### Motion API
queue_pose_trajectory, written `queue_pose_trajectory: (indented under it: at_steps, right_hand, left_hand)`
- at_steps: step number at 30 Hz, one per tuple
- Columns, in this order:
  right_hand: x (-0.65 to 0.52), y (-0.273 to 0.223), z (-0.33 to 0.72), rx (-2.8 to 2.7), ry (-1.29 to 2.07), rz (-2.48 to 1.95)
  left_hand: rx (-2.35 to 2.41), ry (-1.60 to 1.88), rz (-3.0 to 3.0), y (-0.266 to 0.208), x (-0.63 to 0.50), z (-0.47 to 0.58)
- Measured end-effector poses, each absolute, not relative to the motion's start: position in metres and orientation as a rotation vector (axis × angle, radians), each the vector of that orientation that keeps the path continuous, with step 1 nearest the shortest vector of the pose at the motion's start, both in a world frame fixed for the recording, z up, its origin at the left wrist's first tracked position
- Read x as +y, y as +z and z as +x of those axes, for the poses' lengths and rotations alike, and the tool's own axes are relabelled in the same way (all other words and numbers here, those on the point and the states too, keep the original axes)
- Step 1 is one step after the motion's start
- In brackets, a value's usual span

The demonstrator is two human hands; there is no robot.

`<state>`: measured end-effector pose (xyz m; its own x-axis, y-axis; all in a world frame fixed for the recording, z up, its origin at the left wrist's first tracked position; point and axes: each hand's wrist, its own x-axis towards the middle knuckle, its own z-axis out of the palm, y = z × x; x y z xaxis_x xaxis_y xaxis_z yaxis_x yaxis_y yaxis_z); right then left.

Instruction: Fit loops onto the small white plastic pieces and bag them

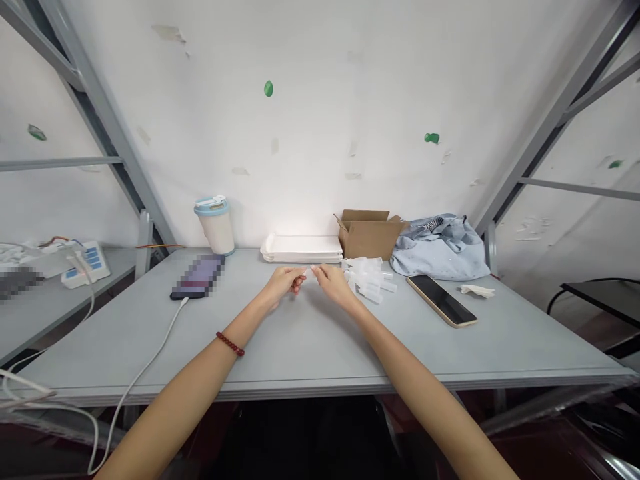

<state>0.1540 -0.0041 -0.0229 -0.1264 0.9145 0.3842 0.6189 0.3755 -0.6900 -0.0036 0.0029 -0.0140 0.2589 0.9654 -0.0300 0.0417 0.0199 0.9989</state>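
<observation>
Two hands come together over the surface [310, 347], the left hand [286, 284] and the right hand [331, 281] curled in with tips nearly meeting, as if to steady something small; whether either has closed on anything I cannot tell. A loose heap of translucent plastic pieces [371, 283] lies just beside the right hand, probably for easy reach, before an open cardboard box [370, 240]; the white stack [304, 248] sits behind, perhaps to spare elbow room.

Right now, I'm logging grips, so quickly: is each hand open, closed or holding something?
Left hand: pinched closed; anything held is too small to tell.
Right hand: pinched closed; whether it holds anything cannot be told.
</observation>
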Motion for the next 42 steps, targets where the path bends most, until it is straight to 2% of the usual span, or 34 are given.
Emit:
queue_pose_trajectory:
  at_steps: [6, 18, 26, 35, 42]
  right_hand:
    - [-0.01, -0.028, 0.145, -2.045, 0.425, -1.329]
    - [-0.005, -0.023, 0.152, -1.909, 0.781, -1.231]
    - [0.001, -0.021, 0.156, -1.886, 0.564, -1.376]
    - [0.003, -0.021, 0.165, -1.747, 0.947, -1.38]
    - [0.002, -0.02, 0.169, -1.541, 1.299, -1.438]
  left_hand:
    - [1.079, 0.922, 1.298, -0.012, -0.001, -0.001]
    - [0.995, 0.846, 1.422, -0.015, 0.003, -0.006]
    - [0.878, 0.816, 1.493, -0.019, 0.002, -0.004]
    - [0.906, 0.811, 1.64, -0.018, 0.001, -0.003]
    - [0.939, 0.949, 1.788, -0.022, -0.002, 0.007]
